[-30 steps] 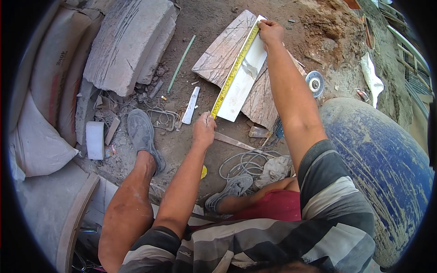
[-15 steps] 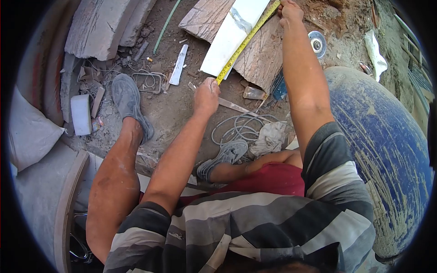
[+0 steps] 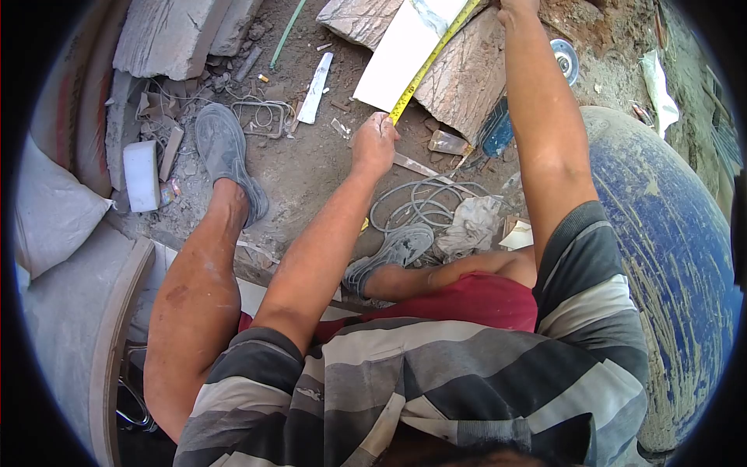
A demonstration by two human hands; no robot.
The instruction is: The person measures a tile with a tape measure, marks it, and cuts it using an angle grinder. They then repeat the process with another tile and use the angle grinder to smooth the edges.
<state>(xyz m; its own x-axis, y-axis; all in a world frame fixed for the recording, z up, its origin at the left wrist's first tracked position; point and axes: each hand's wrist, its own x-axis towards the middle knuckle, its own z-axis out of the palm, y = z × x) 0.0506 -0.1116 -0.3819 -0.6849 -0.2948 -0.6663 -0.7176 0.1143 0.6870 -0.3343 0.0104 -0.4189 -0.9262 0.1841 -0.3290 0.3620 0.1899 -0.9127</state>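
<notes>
From where I watch, the left hand (image 3: 375, 145) is pinching the near end of the yellow tape (image 3: 421, 75), just off the near corner of the white slab (image 3: 401, 58). The tape runs taut toward one o'clock, along the slab's right edge; a second ago it lay along the left edge, so the opposite long side is now the one being spanned. The right hand (image 3: 520, 6), at half past one, is cut by the top of my view, as is the tape's far end; I cannot tell how its fingers are set, nor read the tape there. The slab sits between twelve and one o'clock, on rough stone (image 3: 467, 82) that shows at two. Farther out I have a white strip (image 3: 315, 89) at half past ten, coiled cable (image 3: 416, 204) at five, a disc (image 3: 566, 61) at two and a blue drum (image 3: 661, 202) just past three.
</notes>
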